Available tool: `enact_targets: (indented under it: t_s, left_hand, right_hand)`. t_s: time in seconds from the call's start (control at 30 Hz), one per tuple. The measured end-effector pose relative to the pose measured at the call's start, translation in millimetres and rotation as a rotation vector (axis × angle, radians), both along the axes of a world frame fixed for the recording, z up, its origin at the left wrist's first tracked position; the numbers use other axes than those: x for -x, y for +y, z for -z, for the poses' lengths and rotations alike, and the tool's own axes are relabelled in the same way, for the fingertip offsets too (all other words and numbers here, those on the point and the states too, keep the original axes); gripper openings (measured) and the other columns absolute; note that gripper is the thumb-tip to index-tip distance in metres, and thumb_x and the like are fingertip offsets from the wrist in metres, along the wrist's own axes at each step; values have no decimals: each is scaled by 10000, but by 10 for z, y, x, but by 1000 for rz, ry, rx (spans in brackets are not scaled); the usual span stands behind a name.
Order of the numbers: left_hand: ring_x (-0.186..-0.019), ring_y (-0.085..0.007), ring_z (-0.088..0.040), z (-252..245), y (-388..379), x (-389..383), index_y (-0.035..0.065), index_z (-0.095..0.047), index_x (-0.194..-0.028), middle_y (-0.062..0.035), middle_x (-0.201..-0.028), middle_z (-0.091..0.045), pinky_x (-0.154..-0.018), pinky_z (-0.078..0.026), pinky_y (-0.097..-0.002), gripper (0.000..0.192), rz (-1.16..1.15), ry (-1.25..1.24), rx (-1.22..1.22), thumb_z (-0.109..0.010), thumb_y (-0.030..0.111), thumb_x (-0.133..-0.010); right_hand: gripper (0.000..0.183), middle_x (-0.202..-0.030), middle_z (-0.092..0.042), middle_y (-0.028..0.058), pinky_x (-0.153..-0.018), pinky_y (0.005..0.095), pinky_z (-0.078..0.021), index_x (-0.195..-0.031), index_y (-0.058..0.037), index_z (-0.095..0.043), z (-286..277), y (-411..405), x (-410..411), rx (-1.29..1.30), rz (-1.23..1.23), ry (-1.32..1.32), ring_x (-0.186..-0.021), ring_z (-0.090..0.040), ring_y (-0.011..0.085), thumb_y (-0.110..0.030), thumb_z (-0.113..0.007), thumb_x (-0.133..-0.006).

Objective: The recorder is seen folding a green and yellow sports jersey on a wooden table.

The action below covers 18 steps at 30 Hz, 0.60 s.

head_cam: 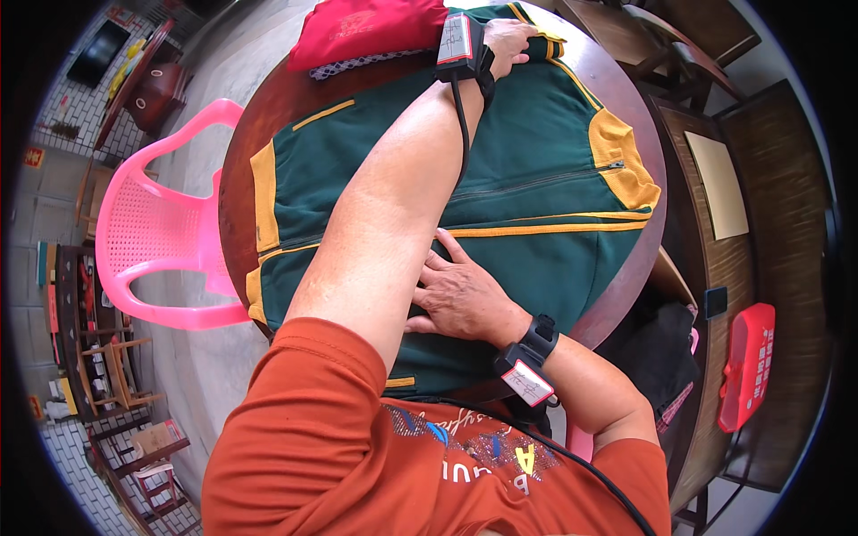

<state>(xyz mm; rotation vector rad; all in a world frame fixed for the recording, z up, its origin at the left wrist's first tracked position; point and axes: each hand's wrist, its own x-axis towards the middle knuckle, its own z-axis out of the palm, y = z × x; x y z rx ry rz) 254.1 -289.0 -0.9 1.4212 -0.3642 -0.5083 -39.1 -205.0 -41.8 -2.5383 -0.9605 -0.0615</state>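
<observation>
A dark green zip jacket [523, 151] with yellow trim lies spread on a round wooden table [242, 161]. Its ribbed yellow collar [620, 157] points right and its yellow hem lies at left. My left hand [507, 47] reaches across to the far side, with its fingers on a sleeve near the yellow cuff [549, 33]. Whether those fingers pinch the cloth is unclear. Palm down on the near half of the jacket, my right hand [462, 295] has its fingers spread, the tips close beside my left forearm. That forearm hides part of the jacket's middle.
Red folded cloth [365, 30] rests over a patterned fabric [365, 63] at the table's far edge. A pink plastic chair [161, 221] stands left. On the right, a wooden bench [714, 268] bears a phone [716, 303] and a red package [747, 368]; dark clothing [653, 352] lies beside the table.
</observation>
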Motion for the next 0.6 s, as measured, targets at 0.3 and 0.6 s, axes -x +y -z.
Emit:
enact_targets:
  t_s: [0.3, 0.6]
  left_hand:
    - [-601, -146, -573, -135, 273, -228, 92, -617, -911, -41, -801, -623, -575, -491, -278, 100, -317, -122, 177, -661, 152, -844]
    - [-916, -198, -583, -810, 2827, 305, 80, -577, -959, -58, -940, -578, -805, -517, -340, 167, -176, -66, 457, -587, 44, -796]
  right_hand:
    - [608, -1479, -341, 61, -1144, 505, -123, -1369, -223, -458, 8, 2, 12, 30, 3, -9, -1404, -233, 237, -570, -477, -870]
    - [600, -1486, -326, 48, -1133, 501, -153, -1366, -237, -453, 6, 6, 32, 86, 5, -93, -1392, -257, 251, -557, -510, -862]
